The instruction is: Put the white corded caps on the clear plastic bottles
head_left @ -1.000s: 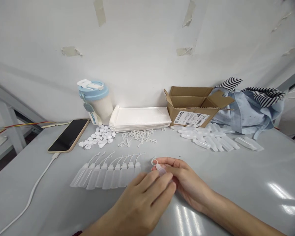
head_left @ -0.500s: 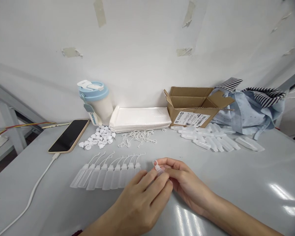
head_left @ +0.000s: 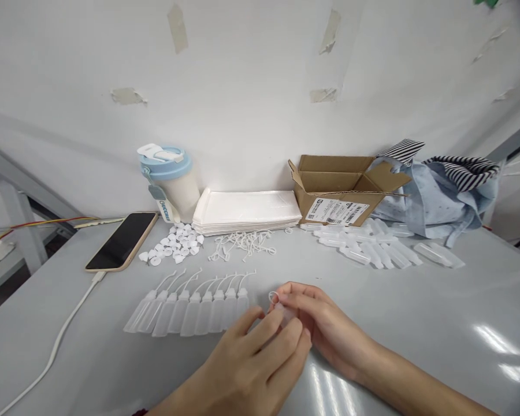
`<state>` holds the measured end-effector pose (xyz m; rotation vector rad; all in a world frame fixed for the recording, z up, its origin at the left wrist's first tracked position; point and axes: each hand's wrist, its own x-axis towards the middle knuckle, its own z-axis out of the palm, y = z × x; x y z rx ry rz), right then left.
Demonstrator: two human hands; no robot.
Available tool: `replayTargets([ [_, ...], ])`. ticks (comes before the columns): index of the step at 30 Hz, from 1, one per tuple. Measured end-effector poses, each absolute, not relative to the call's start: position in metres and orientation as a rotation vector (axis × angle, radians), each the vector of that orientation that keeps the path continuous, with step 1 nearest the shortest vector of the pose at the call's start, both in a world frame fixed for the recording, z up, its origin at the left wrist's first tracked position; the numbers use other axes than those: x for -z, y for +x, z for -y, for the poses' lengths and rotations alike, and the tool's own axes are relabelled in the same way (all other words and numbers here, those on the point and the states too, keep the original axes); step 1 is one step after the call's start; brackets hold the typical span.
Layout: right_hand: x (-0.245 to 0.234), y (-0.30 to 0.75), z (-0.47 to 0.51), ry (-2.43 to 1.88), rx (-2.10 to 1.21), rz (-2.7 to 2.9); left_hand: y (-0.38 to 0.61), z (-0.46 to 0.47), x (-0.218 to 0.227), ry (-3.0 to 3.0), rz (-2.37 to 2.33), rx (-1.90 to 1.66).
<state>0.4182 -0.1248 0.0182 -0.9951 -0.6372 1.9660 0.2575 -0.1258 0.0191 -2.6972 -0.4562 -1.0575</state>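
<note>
My left hand (head_left: 251, 361) and my right hand (head_left: 318, 326) meet low in the middle of the grey table (head_left: 437, 323). Together they pinch a small clear plastic bottle (head_left: 285, 314), mostly hidden by the fingers. A white ring of its tethered cap (head_left: 273, 297) shows just above my right fingertips. Left of the hands lies a neat row of several finished bottles (head_left: 190, 303) with cap tethers pointing away from me.
Further back lie a pile of white caps (head_left: 175, 242), loose white tethers (head_left: 245, 242) and several empty clear bottles (head_left: 368, 245). Behind them stand a blue-lidded cup (head_left: 169, 182), stacked white trays (head_left: 248, 210), a cardboard box (head_left: 342, 188) and a cloth bag (head_left: 442, 190). A phone (head_left: 122, 240) with cable lies at left.
Both hands have slid slightly toward me with the bottle still between them. The white ring now sits lower, close to my right fingertips.
</note>
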Motion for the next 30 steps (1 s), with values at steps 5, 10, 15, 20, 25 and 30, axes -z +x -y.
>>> replayTargets([
  [5, -0.016, 0.420, 0.124, -0.958, -1.937, 0.635, 0.254, 0.124, -0.026, -2.693, 0.416, 1.149],
  [10, -0.015, 0.422, 0.123, -0.932, -1.895, 0.655, 0.253, 0.123, -0.025, -2.706, 0.433, 1.186],
  [15, -0.016, 0.422, 0.125, -1.017, -1.820, 0.738, 0.252, 0.123, -0.021, -2.686, 0.479, 1.261],
  [20, -0.020, 0.422, 0.125, -1.144, -1.692, 0.941, 0.249, 0.123, -0.019, -2.749, 0.532, 1.276],
  [25, -0.025, 0.420, 0.127, -1.233, -1.504, 1.180, 0.248, 0.124, -0.018, -2.695, 0.546, 1.302],
  [30, -0.026, 0.420, 0.131, -1.267, -1.451, 1.200, 0.249, 0.123, -0.018, -2.660, 0.546, 1.261],
])
